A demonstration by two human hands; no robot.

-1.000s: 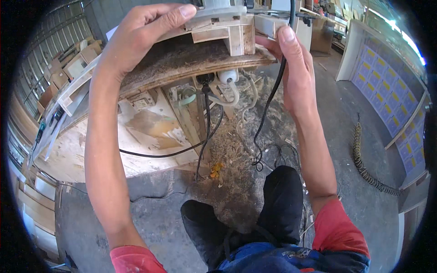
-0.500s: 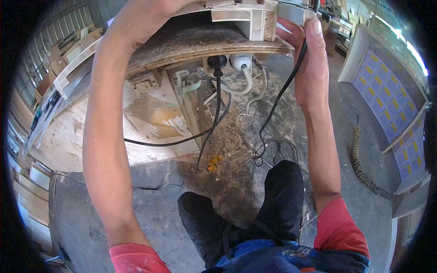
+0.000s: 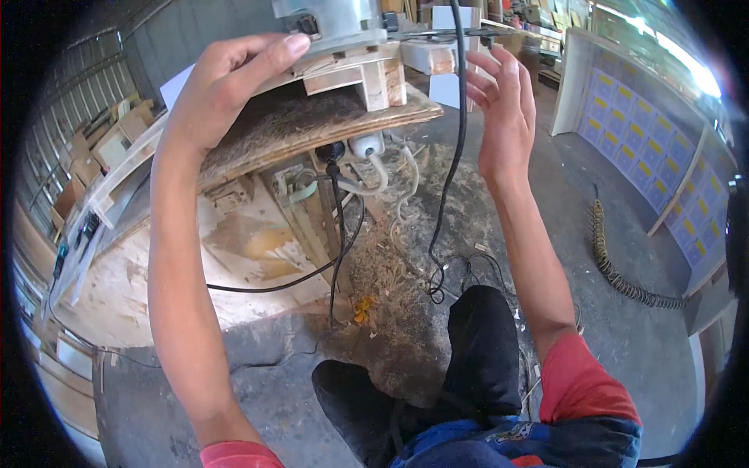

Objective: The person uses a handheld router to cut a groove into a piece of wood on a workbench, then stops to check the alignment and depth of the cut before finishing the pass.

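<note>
A clear-based power tool (image 3: 343, 30), partly cut off at the upper edge, stands on a pale wooden frame piece (image 3: 378, 82). My left hand (image 3: 234, 78) lies over the frame beside the tool's base, thumb and fingers stretched toward it. Some of its fingers are hidden behind the thumb. To the right, my right hand (image 3: 503, 105) is raised with fingers loosely curled and apart, nothing in them. A black power cord (image 3: 452, 168) hangs down just left of those fingers. The end of a wooden bar (image 3: 433, 58) juts out near them.
Under the dusty plywood bench top (image 3: 312, 140), a black plug (image 3: 331, 152) and a white plug (image 3: 365, 146) hang with cables. Wood shavings (image 3: 382, 273) and looped cord (image 3: 476, 269) cover the floor. A coiled hose (image 3: 608, 257) lies right, near a panel with yellow-marked sheets (image 3: 624, 125).
My right hand has come away from the black cord and the bench edge, and its fingers have loosened. More of the tool and my left hand now shows as the view has shifted.
</note>
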